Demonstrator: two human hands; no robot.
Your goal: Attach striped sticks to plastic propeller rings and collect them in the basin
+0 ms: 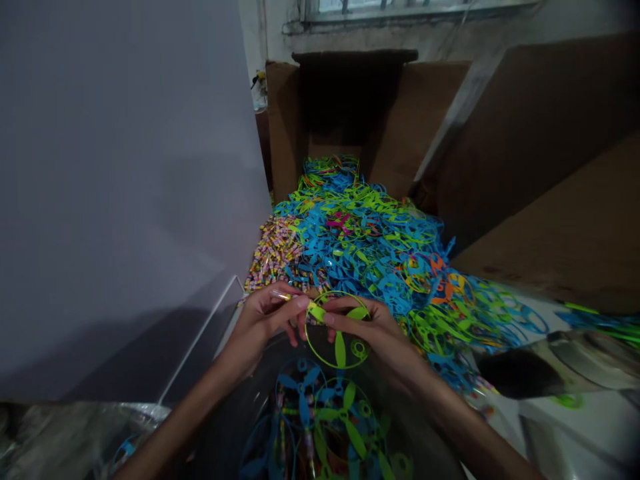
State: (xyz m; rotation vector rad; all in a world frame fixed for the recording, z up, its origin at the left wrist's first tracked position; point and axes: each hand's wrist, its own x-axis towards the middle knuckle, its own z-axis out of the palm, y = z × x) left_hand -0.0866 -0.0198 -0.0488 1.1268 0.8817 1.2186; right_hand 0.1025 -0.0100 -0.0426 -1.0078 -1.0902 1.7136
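Level with each other in mid view, both my hands meet over a dark tub [223, 423]. My left hand [257, 323] pinches a short, thin patterned stick [281, 295] with a clear, shiny end. Between the thumb and fingers of my right hand [383, 333] is a lime-green ringed propeller [341, 350]. The stick's inner end touches or lies right beside the propeller's rim; fingers cover the exact contact. Inside the tub below lie blue ringed propellers [303, 390], green ones [345, 413] and several patterned sticks [309, 440].
A heap of blue and green ringed propellers [370, 250] spreads ahead, spilling from a cardboard box [285, 133]. Small patterned sticks [275, 250] are piled at its left. A large grey panel [125, 187] stands left; cardboard [560, 247] leans right. A blurred dark-and-pale object [590, 360] lies right.
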